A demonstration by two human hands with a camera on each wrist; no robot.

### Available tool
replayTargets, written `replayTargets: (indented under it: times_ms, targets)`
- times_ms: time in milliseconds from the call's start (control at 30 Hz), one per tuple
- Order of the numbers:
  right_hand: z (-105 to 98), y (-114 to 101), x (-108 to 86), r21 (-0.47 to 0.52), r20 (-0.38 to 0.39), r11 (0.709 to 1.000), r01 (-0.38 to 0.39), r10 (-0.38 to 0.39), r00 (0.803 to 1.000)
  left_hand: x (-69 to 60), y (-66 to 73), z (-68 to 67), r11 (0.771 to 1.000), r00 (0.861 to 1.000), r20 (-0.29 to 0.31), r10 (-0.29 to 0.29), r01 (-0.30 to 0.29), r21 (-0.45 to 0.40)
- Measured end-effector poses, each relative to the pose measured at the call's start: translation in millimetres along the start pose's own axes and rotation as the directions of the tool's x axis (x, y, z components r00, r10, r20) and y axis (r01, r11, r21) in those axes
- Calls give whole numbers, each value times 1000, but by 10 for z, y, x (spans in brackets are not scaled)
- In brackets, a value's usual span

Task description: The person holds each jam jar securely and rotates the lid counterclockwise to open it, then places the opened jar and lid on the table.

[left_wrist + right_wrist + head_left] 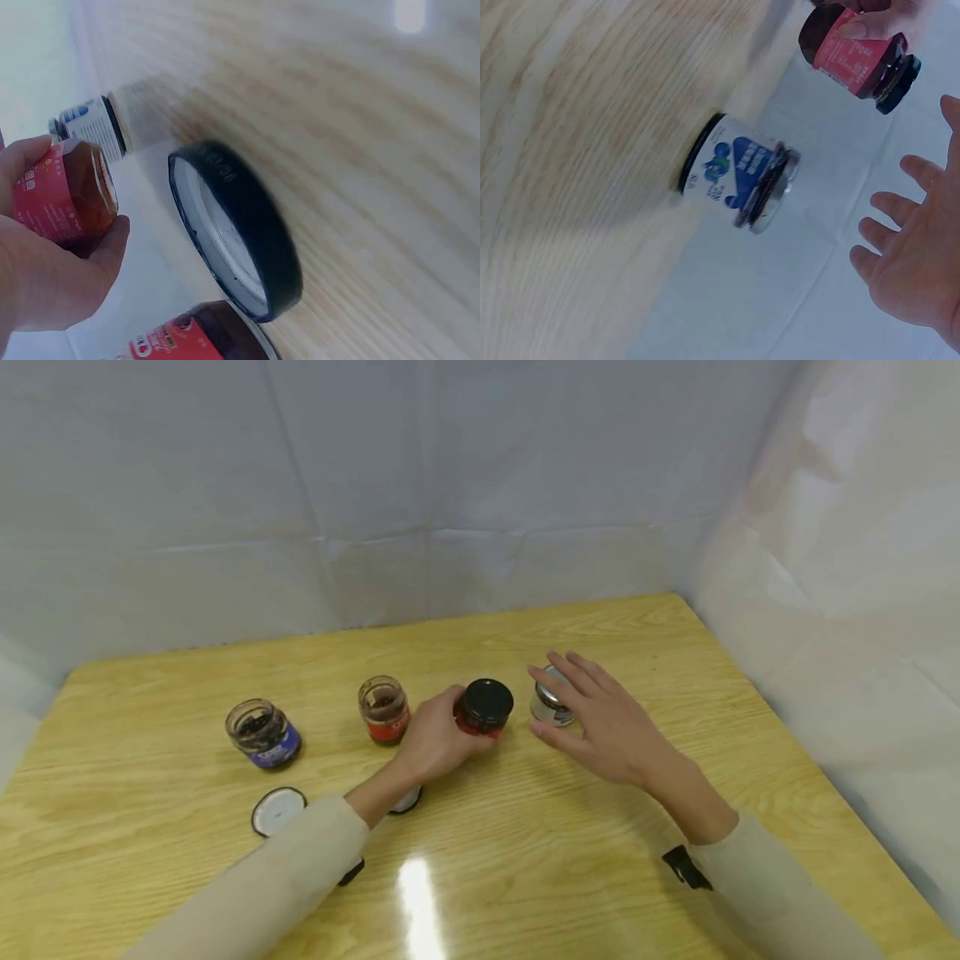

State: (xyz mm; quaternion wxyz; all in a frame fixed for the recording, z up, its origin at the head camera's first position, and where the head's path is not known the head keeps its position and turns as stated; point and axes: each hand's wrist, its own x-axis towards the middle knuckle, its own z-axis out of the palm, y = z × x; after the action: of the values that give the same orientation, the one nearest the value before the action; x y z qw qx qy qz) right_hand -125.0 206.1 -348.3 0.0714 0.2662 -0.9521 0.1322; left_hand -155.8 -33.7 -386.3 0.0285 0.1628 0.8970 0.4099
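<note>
My left hand point(435, 739) grips a red-labelled glass jar point(486, 720) with a black lid on it. In the right wrist view this jar is lifted off the table and slightly tilted. My right hand point(611, 735) has its fingers extended and spread, holding nothing. Just beyond those fingers stands a jam jar with a white and blue blueberry label point(731, 165) and a silver lid; the hand partly covers it in the head view. From the frames I cannot tell whether the fingers touch it, though the right wrist view shows them apart.
On the left stand two lidless jars with dark contents, one red-labelled point(386, 722) and one blue-labelled point(272, 743). In front of them lie two loose lids, one point(279, 812) by my left sleeve and another point(236, 229) partly under my forearm. White sheeting point(480, 485) hangs behind the table.
</note>
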Motion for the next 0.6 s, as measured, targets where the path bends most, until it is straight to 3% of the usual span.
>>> replayTargets:
  times_ms: [167,333,600]
  targets:
    - [-43,-103,-35,27,-24,1000,13,-13,1000,-136,29,-35,999,999,2,39,-39,0]
    - [-87,-223,-77,70,-37,997,19,-16,999,-257,65,-73,999,999,18,40,-39,-37]
    - [-115,-389,-142,256,12,967,8,-11,1000,-425,62,-123,996,997,-1,75,-75,-52]
